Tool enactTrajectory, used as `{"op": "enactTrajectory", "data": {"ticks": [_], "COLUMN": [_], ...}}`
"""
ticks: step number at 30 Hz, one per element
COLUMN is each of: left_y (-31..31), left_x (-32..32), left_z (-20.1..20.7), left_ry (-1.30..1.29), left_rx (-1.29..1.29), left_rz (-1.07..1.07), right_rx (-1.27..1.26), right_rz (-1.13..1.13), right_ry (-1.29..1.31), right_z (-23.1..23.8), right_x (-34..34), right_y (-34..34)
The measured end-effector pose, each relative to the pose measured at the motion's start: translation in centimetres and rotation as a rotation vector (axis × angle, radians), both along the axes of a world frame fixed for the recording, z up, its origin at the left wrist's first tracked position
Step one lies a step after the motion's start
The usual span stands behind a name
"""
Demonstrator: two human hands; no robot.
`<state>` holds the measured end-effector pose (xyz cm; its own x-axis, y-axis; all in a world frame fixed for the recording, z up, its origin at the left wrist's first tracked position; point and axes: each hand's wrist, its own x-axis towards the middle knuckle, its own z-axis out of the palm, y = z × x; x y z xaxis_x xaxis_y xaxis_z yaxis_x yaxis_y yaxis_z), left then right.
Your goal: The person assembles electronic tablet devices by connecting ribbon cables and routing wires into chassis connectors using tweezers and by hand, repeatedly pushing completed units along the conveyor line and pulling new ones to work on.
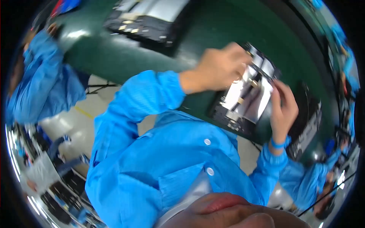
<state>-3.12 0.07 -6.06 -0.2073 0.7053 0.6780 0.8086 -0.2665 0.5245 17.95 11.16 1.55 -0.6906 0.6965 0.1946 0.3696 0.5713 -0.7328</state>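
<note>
A flat electronic panel (243, 100) lies on the green table in front of me, tilted across the view. Its back is mirror-like silver with a black edge, small connectors and a dark ribbon-like strip. Over its far left part is my left hand (224, 66), blurred, its fingers curled in a pinch. Whatever sits between those fingertips is hidden. My right hand (284, 108) is closed at the panel's right edge, thumb and fingers against it. A dark, thin piece crosses the panel between both hands; its kind is unclear.
Similar silver-and-black panels (146, 26) lie at the far left of the green table (213, 28). Another dark panel (306, 125) is to the right of my right hand. A person in a blue jacket (49, 81) is at the left, another blue sleeve (304, 176) at the lower right.
</note>
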Motion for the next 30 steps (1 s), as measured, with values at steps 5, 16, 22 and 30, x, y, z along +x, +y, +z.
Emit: {"op": "enactTrajectory", "data": {"ticks": [5,16,22,30], "left_y": [0.4,1.6,1.2,-0.6], "left_x": [-0.7,-1.2,-1.0,-1.1], "left_z": [-0.4,-0.8,-0.8,-0.8], "left_ry": [-0.456,-0.379,-0.509,-0.544], "left_rx": [-0.129,-0.185,-0.35,-0.46], "left_rz": [0.068,-0.033,-0.201,-0.287], "right_rx": [-0.086,0.029,-0.021,-0.049], "right_rz": [-0.062,0.14,0.115,0.013], "right_ry": [0.046,-0.204,-0.18,-0.157], "right_z": [-3.3,-5.0,-5.3,-2.6], "right_x": [-3.5,-8.8,-8.5,-8.9], "right_y": [3.0,5.7,5.5,3.3]}}
